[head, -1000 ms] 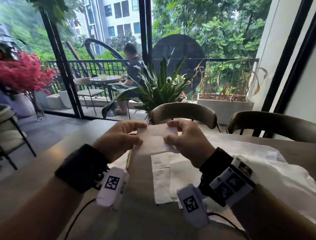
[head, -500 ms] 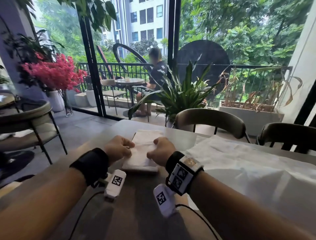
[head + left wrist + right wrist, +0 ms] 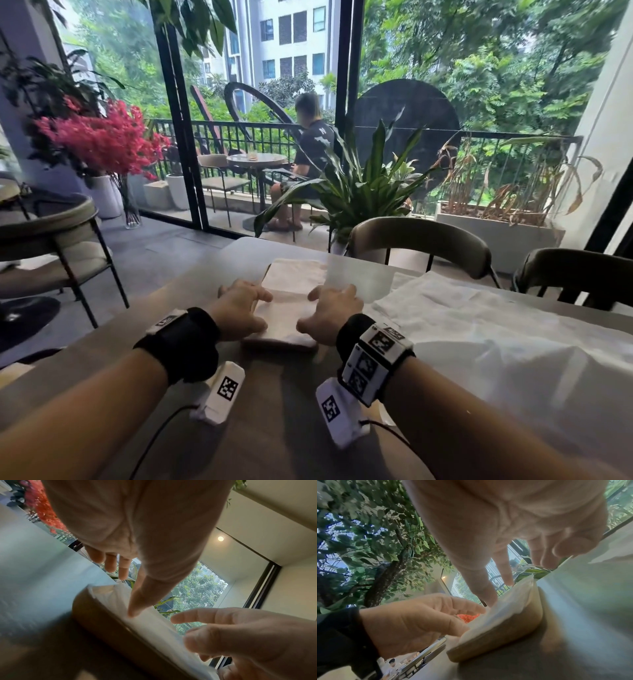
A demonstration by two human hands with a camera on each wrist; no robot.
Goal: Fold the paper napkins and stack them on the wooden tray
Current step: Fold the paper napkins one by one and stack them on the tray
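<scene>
Both my hands rest with loose, spread fingers on the folded napkins [image 3: 287, 301], left hand [image 3: 239, 315] and right hand [image 3: 330, 317] grasping nothing. Those napkins lie stacked on the wooden tray [image 3: 510, 637], near the desk's [image 3: 274, 428] far left corner. Unfolded napkins [image 3: 479, 329] spread toward its right edge.
</scene>
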